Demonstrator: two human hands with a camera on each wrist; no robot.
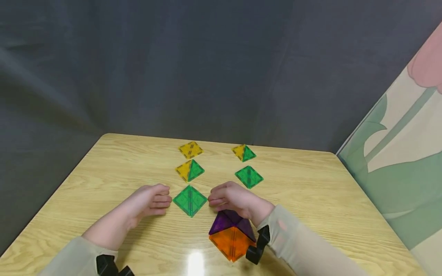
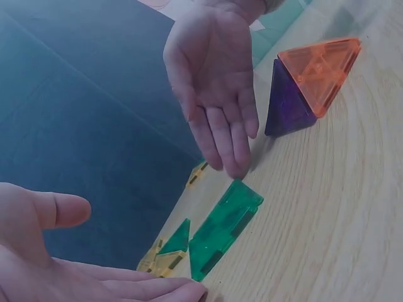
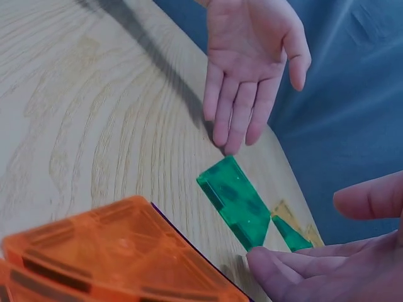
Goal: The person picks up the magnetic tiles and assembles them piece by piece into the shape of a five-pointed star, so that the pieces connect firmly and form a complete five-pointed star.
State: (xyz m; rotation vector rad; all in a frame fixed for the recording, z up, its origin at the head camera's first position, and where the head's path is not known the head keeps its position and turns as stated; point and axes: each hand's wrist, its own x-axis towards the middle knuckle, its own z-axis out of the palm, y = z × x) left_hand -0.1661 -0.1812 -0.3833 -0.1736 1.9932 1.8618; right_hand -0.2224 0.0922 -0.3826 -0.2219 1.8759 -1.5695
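A flat diamond of two green triangular magnetic tiles (image 1: 190, 201) lies on the table between both hands. At its left corner is my left hand (image 1: 150, 203), fingers extended and palm facing inward. My right hand (image 1: 235, 199) has its fingertips at the right corner; the wrist views show its fingers fairly straight. Neither hand grips anything, and whether the fingertips touch the tiles I cannot tell. Below the right hand stands a raised shape of purple tiles (image 1: 228, 220) and orange tiles (image 1: 231, 242), partly covered by that hand and wrist.
Farther back on the wooden table (image 1: 300, 203) lie a yellow diamond (image 1: 191, 150), a yellow-green diamond (image 1: 190, 170), another yellow-green diamond (image 1: 244, 153) and a green diamond (image 1: 249, 176). A dark curtain (image 1: 221, 69) hangs behind the table. At right is a flower-patterned panel (image 1: 404, 153).
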